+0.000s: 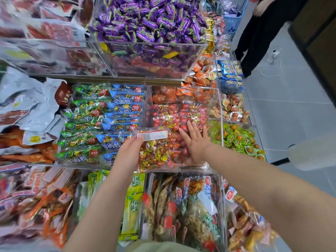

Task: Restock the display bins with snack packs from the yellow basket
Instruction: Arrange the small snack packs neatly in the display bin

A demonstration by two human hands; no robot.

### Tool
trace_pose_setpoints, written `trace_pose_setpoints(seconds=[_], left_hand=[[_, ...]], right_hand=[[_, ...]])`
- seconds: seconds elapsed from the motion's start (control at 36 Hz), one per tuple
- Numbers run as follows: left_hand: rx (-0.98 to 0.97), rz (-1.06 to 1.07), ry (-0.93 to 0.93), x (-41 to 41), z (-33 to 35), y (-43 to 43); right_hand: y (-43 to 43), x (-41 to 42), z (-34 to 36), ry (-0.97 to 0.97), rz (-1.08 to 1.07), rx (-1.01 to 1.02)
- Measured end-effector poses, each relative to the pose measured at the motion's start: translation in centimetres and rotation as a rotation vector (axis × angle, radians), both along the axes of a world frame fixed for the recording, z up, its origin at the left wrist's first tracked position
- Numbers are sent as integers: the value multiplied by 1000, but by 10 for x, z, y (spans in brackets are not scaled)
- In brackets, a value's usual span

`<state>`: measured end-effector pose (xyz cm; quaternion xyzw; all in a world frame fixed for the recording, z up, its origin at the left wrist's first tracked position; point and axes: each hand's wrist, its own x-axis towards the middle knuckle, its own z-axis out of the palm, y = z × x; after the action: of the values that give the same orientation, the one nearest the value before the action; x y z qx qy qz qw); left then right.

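My left hand (128,152) holds a clear snack pack (154,150) of red and gold wrapped pieces by its left edge, over the front of a clear display bin (221,106) full of similar red packs. The pack has a white label strip at its far end. With fingers straight, my right hand (195,140) lies flat against the red packs in that bin, just right of the held pack. The yellow basket is not in view.
A bin of green and blue packs (101,120) stands to the left. Purple candies (149,19) fill the bin behind. Bins of orange and green egg packs (236,137) lie to the right, and mixed bags (181,206) in front. A person in black (258,33) stands at the far right on the grey floor.
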<state>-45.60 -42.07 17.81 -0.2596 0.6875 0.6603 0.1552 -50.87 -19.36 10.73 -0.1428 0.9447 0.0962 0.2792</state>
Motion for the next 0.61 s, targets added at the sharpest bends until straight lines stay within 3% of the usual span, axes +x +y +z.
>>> trace_pose_setpoints(seconds=[0.08, 0.19, 0.25, 0.36, 0.5, 0.61], left_hand=[[188, 28, -18, 2, 3, 3], [331, 85, -23, 4, 2, 13], [408, 93, -69, 3, 3, 20], [483, -36, -185, 6, 8, 36], [564, -147, -291, 11, 14, 55], [586, -217, -318, 16, 17, 60]], right_hand=[[7, -6, 32, -127, -125, -298], [12, -2, 79, -37, -605, -1008], [15, 8, 92, -2, -596, -1170], [19, 31, 99, -14, -343, -1093], [19, 50, 102, 76, -460, -1095], [28, 63, 100, 215, -339, -1059]])
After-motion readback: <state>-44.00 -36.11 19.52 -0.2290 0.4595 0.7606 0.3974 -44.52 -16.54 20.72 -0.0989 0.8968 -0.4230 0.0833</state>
